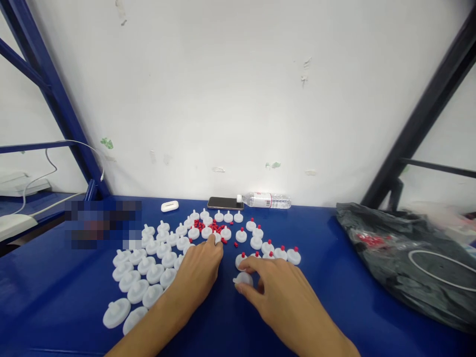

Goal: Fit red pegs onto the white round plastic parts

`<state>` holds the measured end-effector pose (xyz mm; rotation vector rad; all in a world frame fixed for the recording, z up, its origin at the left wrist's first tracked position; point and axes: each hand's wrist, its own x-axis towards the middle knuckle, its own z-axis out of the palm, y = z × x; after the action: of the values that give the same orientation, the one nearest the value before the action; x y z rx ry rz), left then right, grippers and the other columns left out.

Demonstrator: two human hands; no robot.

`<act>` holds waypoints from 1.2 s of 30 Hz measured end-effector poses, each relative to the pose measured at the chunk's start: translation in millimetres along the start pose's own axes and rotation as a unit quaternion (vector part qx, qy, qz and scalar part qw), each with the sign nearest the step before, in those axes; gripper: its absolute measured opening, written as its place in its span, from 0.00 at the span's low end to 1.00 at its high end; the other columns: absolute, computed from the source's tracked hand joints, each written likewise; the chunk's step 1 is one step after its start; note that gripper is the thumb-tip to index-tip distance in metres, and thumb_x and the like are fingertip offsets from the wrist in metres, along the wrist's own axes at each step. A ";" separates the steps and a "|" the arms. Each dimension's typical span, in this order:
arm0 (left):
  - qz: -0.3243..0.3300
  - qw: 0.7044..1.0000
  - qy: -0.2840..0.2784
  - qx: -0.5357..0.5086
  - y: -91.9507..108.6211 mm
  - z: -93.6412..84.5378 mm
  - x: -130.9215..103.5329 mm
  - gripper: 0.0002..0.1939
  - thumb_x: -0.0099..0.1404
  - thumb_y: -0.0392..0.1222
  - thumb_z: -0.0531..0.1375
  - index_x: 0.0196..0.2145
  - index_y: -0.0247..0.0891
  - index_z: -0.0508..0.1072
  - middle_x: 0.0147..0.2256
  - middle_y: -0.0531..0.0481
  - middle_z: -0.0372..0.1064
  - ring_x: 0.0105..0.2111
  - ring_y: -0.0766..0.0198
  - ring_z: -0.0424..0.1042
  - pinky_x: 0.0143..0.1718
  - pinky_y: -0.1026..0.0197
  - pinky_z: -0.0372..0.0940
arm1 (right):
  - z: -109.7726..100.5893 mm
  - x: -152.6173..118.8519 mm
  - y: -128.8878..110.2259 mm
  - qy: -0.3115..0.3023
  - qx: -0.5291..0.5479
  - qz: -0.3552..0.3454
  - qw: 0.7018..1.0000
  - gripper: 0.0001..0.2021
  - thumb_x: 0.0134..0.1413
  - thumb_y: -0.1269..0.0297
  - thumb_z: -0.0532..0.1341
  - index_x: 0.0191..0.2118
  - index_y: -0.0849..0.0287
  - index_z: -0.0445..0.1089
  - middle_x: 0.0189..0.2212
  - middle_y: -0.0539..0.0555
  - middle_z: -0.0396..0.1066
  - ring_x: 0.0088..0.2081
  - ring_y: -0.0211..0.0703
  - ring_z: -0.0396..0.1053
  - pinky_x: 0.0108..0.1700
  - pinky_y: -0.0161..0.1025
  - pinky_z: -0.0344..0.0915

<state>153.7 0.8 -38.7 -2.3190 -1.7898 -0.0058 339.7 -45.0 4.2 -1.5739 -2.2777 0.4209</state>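
Observation:
My right hand [280, 290] grips a white plastic spouted cap [244, 279] between thumb and fingers. This cap is tilted, its spout pointing left and bare of red. My left hand [201, 260] reaches to the pile of small red caps [217, 227], its fingers curled together at the near edge. What its fingertips hold, if anything, is hidden. Many more white spouted caps [154, 273] without red tips stand to the left, partly behind my left forearm. Beyond my right hand are several white caps with red tips [293, 256].
Along the wall lie a phone [222, 203], a plastic bottle [267, 200] on its side and a small white case [170, 206]. A dark plastic bag [390, 267] covers the right side of the blue table [327, 297]. Metal posts rise at both sides.

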 end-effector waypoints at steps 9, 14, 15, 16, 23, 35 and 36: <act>-0.005 0.987 0.077 -0.142 -4.8 -14.0 -13.7 0.14 0.75 0.36 0.49 0.48 0.38 0.74 0.44 0.43 0.76 0.39 0.51 0.78 0.38 0.52 0.71 | 10.8 5.0 4.1 0.033 0.028 -0.035 0.998 0.05 0.63 0.63 0.62 0.41 0.49 0.76 0.37 0.47 0.78 0.38 0.49 0.75 0.40 0.42 0.59; 0.013 0.890 0.152 -0.429 -7.7 -21.0 -33.3 0.09 0.70 0.39 0.59 0.45 0.43 0.78 0.38 0.52 0.79 0.33 0.65 0.77 0.34 0.65 0.70 | 12.0 7.2 2.9 0.023 0.015 -0.013 1.000 0.04 0.63 0.61 0.61 0.42 0.49 0.72 0.32 0.46 0.77 0.37 0.51 0.74 0.38 0.43 0.56; 0.012 0.873 0.141 -0.466 -7.3 -22.9 -35.2 0.09 0.69 0.40 0.60 0.45 0.43 0.79 0.37 0.52 0.78 0.32 0.66 0.76 0.31 0.67 0.69 | 11.2 7.9 2.5 0.021 0.005 -0.009 1.000 0.04 0.64 0.61 0.61 0.42 0.49 0.72 0.31 0.47 0.77 0.37 0.52 0.74 0.38 0.43 0.56; 0.014 0.858 0.125 -0.498 -6.7 -24.9 -36.3 0.09 0.69 0.41 0.60 0.44 0.43 0.79 0.37 0.52 0.78 0.32 0.66 0.76 0.28 0.68 0.68 | 10.4 8.5 2.1 0.020 0.000 -0.008 1.000 0.04 0.64 0.60 0.60 0.42 0.48 0.72 0.31 0.47 0.77 0.37 0.52 0.75 0.38 0.42 0.56; -0.016 0.781 0.003 -0.624 -6.4 -28.9 -36.7 0.11 0.67 0.46 0.62 0.43 0.41 0.80 0.35 0.50 0.78 0.28 0.65 0.74 0.19 0.70 0.64 | 5.9 10.7 0.3 0.014 -0.001 0.005 1.000 0.06 0.64 0.57 0.60 0.42 0.48 0.74 0.31 0.49 0.79 0.34 0.51 0.76 0.35 0.40 0.58; -0.029 0.799 0.096 -0.593 -3.9 -30.2 -36.2 0.07 0.65 0.39 0.62 0.37 0.40 0.82 0.32 0.51 0.79 0.26 0.68 0.74 0.19 0.72 0.63 | 17.4 17.1 10.4 0.075 0.092 -0.081 0.990 0.21 0.52 0.71 0.69 0.52 0.51 0.75 0.41 0.51 0.80 0.37 0.47 0.78 0.42 0.42 0.69; -0.033 0.798 0.100 -0.594 -4.6 -29.8 -36.2 0.07 0.65 0.39 0.62 0.37 0.40 0.82 0.32 0.51 0.79 0.27 0.67 0.75 0.19 0.72 0.63 | 17.7 17.1 10.7 0.077 0.089 -0.080 0.990 0.24 0.51 0.72 0.70 0.54 0.51 0.74 0.42 0.51 0.80 0.37 0.48 0.78 0.43 0.42 0.69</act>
<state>143.6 -37.7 -13.5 -2.6902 -1.9993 -1.7834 335.3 -26.2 -14.5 -1.2808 -2.1633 0.4310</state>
